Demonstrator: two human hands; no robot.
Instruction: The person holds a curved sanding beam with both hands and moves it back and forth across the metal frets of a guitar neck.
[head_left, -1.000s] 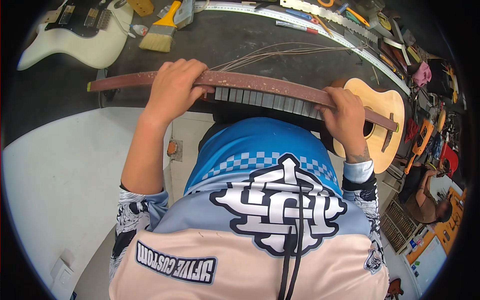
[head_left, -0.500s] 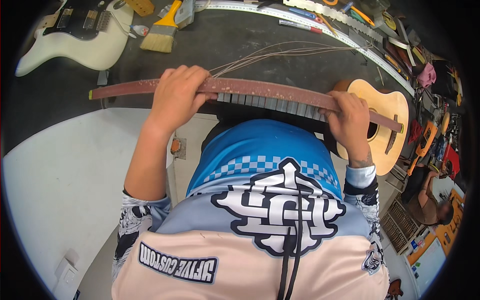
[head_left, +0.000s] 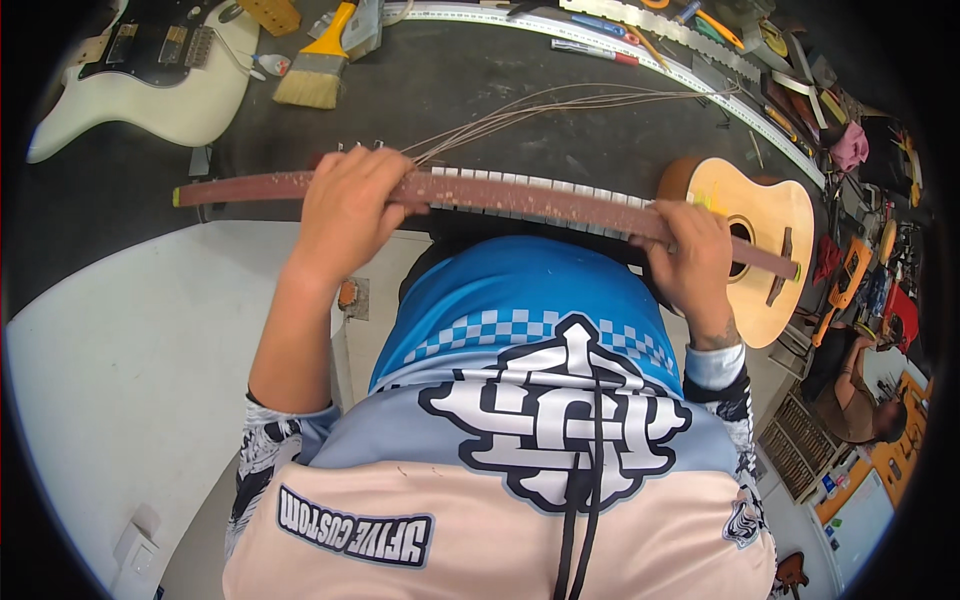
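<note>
A long reddish-brown leveling bar with yellow-green ends lies lengthwise over the fretted neck of an acoustic guitar. Light and dark fret spaces show along both sides of the bar. My left hand is closed round the bar left of its middle, fingers over the far side and thumb on the near side. Toward its right end, my right hand grips it the same way, close to the guitar's body. Loose strings fan out from beside my left hand across the dark bench. My left hand hides part of the headstock.
A white electric guitar body and a yellow-handled brush lie at the far left. A long white ruler curves along the back beside pens and tools. A white surface sits at left. At far right, another person works.
Both hands have drawn the bar slightly nearer to me across the neck. A strip of frets now shows on its far side. The hands keep their grip.
</note>
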